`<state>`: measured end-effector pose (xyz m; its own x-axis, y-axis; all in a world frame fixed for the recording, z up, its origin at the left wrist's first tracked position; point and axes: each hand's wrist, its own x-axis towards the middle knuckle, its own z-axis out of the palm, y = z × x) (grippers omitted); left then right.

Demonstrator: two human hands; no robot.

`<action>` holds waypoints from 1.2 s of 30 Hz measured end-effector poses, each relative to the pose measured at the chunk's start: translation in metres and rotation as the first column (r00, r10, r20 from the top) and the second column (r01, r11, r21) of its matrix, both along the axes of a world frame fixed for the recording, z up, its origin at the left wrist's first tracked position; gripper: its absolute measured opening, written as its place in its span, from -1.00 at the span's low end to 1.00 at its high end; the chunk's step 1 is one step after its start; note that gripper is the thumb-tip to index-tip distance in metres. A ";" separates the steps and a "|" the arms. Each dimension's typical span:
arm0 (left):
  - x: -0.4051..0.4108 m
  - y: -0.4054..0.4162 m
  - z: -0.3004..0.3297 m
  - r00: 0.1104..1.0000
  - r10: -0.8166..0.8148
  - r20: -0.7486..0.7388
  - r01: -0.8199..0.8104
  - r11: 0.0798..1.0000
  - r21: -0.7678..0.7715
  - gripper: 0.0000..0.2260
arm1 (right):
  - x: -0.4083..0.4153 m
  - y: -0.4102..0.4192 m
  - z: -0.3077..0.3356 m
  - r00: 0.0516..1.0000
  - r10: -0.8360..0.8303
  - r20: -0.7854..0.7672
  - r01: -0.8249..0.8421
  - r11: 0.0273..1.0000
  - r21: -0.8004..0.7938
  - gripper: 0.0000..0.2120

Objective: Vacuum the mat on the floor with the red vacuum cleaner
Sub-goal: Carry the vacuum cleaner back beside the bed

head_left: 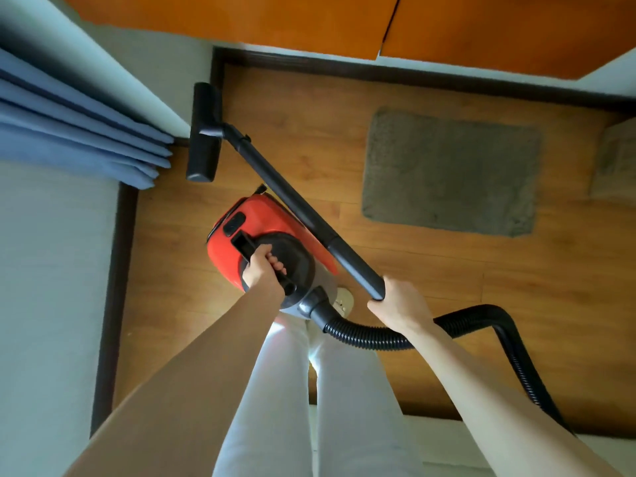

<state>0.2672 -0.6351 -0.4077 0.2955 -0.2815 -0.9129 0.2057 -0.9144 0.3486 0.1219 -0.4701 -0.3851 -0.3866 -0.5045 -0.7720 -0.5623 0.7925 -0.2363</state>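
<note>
The work stands at the carrying-in step: nothing has touched the mat (451,172) yet. The left hand (263,270) is clenched around the black carry handle on top of the red vacuum cleaner (258,235), and the body looks lifted clear of the wooden floor (516,287), though the view from above does not settle that. The right hand (399,306) grips the near end of the black wand (292,197), just where the ribbed hose (481,321) joins it and loops away toward 4 o'clock. The wand runs up toward 11 o'clock, ending in the floor nozzle (204,132), which sits by the wall corner beside the blue curtain (69,132). The grey mat lies flat on the floor at about 2 o'clock from the vacuum body, well apart from the nozzle. In my judgement the next move calls for setting the body down, then swinging the wand rightward so the nozzle lands flat on the mat's near edge.
</note>
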 end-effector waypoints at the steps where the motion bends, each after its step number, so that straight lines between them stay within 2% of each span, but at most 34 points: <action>1: 0.006 0.000 0.010 1.000 0.024 -0.005 -0.024 1.000 -0.009 -0.76 | 0.001 -0.002 0.012 1.000 0.020 -0.003 -0.020 1.000 -0.006 -0.78; 7: 0.037 -0.001 0.064 0.988 0.149 -0.041 -0.152 0.987 -0.062 -0.77 | 0.005 -0.016 0.073 0.987 0.154 -0.043 -0.156 0.987 -0.039 -0.82; 11: 0.058 -0.003 0.090 0.969 0.241 -0.063 -0.245 0.968 -0.061 -0.79 | 0.012 -0.036 0.096 0.967 0.245 -0.067 -0.249 0.966 -0.061 -0.69; 15: 0.084 -0.006 0.110 0.939 0.335 -0.074 -0.339 0.940 -0.047 -0.78 | 0.026 -0.061 0.114 0.925 0.376 -0.050 -0.379 0.922 -0.082 -0.80; 17: 0.098 -0.007 0.117 0.922 0.380 -0.072 -0.383 0.923 -0.034 -0.78 | 0.035 -0.074 0.121 0.896 0.441 -0.045 -0.443 0.893 -0.080 -0.78; 21: 0.126 -0.017 0.129 0.871 0.479 -0.106 -0.483 0.875 -0.015 -0.81 | 0.057 -0.102 0.133 0.837 0.545 -0.042 -0.547 0.836 -0.050 -0.57; 24: 0.154 -0.021 0.135 0.833 0.543 -0.110 -0.547 0.837 -0.005 -0.80 | 0.079 -0.126 0.140 0.782 0.621 -0.054 -0.623 0.782 -0.032 -0.49; 30: 0.208 -0.022 0.140 0.722 0.678 -0.138 -0.683 0.730 0.007 -0.78 | 0.122 -0.169 0.143 0.692 0.721 -0.033 -0.721 0.691 -0.040 -0.46; 36: 0.240 -0.013 0.146 0.635 0.764 -0.113 -0.768 0.640 0.006 -0.75 | 0.132 -0.196 0.139 0.628 0.778 -0.009 -0.778 0.628 -0.020 -0.58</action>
<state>0.5074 -0.6478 -0.2618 0.3336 -0.0300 -0.9423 0.8602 -0.3994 0.3172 0.2539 -0.6656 -0.2463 0.1578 -0.6324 -0.7584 -0.9673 0.0553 -0.2473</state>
